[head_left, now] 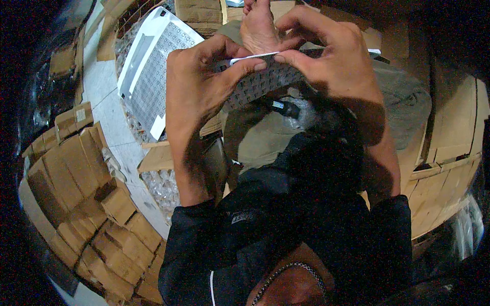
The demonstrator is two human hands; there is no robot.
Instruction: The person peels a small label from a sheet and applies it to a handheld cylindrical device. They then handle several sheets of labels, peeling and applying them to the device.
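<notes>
My left hand (pixel 206 78) and my right hand (pixel 337 65) are raised in front of me. Between thumbs and fingers they pinch a thin sheet (pixel 260 82) by its white upper edge. Its shaded face hangs toward me and bears rows of small repeated marks; part of it is hidden by my hands. Left of my left hand lies a white sheet of printed stickers (pixel 153 72) with rows of small marks and a bare strip. Below the held sheet, a small black object with a pale label (pixel 283 108) rests by clear plastic wrap (pixel 302 118) on my lap.
A bare foot (pixel 258 32) is just beyond my hands. Many cardboard boxes (pixel 115 206) stand low on the left beside pale floor tiles (pixel 115 114). Clear plastic packets (pixel 160 187) fill an open carton. Larger cartons (pixel 448 183) stand at right, near plastic film (pixel 469 225).
</notes>
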